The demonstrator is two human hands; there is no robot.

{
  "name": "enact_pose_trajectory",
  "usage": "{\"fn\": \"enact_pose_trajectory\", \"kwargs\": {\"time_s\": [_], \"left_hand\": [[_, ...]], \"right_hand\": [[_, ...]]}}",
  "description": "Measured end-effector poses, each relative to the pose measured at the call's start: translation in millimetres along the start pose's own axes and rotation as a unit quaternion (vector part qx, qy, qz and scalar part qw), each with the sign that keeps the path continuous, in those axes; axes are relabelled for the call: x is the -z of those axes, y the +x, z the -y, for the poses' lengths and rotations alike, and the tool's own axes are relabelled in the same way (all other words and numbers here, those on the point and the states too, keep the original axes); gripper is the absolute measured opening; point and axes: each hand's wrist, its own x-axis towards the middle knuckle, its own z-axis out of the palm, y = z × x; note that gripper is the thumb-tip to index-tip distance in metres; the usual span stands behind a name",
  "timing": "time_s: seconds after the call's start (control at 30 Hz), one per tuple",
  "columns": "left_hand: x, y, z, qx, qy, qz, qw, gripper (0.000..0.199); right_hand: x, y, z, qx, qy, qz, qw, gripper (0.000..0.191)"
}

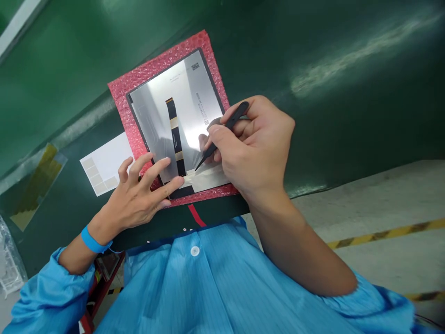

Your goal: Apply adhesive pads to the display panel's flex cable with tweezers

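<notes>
A silver-backed display panel (187,99) lies on a sheet of pink bubble wrap (156,67). Down its back runs a black flat ribbon cable (176,139) with gold-coloured bands. My left hand (142,192) rests with fingers spread over the panel's lower left corner, one fingertip at the cable's lower end. In my right hand (255,148) is a pair of black tweezers (222,132), held like a pen. Their tip points at a pale strip (208,175) along the panel's lower edge; whether it touches cannot be told.
On the green table mat (340,97), a white sheet with beige stickers (104,162) lies left of the wrap. Further left are amber tape pieces on a clear sheet (38,185). A red strip (197,215) hangs at the front edge. Clear plastic (10,260) stands far left.
</notes>
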Motion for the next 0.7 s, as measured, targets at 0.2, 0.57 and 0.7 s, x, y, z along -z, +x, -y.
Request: {"fn": "enact_pose_trajectory", "kwargs": {"time_s": [0.2, 0.57, 0.7], "left_hand": [[10.9, -0.4, 9.2, -0.089, -0.008, 0.012, 0.996, 0.041], [-0.4, 2.8, -3.3, -0.013, -0.068, 0.001, 0.998, 0.045], [12.0, -4.2, -2.0, 0.043, -0.116, -0.047, 0.991, 0.029]], "right_hand": [[2.3, 1.1, -0.8, -0.001, -0.011, 0.022, 1.000, 0.021], [-0.9, -2.0, -3.3, -0.009, -0.010, -0.003, 1.000, 0.018], [-4.9, -0.2, -1.7, -0.024, 0.021, -0.006, 0.999, 0.015]]}}
